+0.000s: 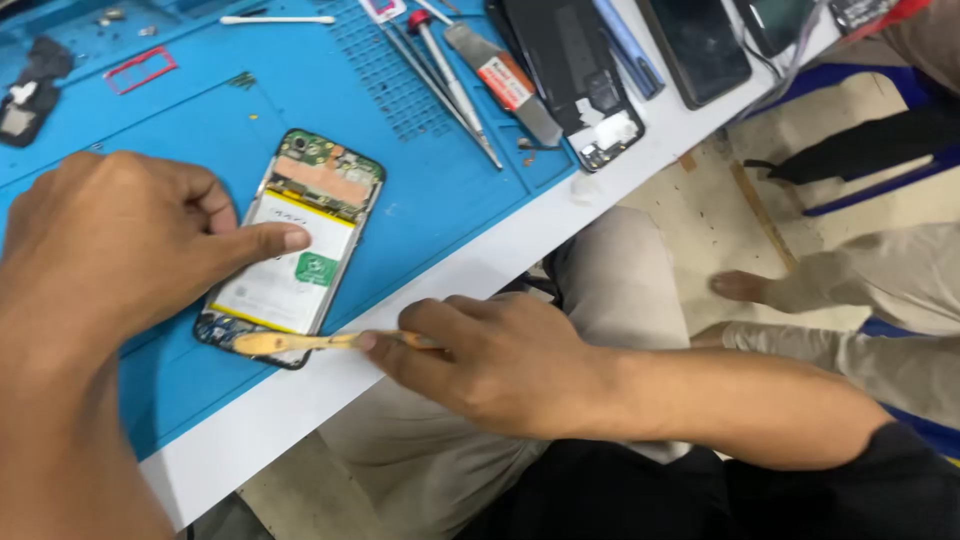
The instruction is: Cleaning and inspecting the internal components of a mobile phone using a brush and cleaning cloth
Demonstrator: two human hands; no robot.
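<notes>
The right hand point(500, 360) is pinching a thin wooden brush point(300, 343) between thumb and fingers, and its tip is lying across the bottom end of the open phone point(295, 245). The left hand point(120, 240) is curling loosely and pressing one finger down on the phone's flat white battery point(280, 265), holding nothing. The phone is lying face down on the soft blue mat point(440, 200), near the table's white edge point(330, 385). If the brush is pushing too hard, it might be snagging the tiny shiny parts there, or the phone might be sliding off. Past the phone's top end, smooth metal tweezers point(450, 95) and a dark back cover point(575, 75) are lying
</notes>
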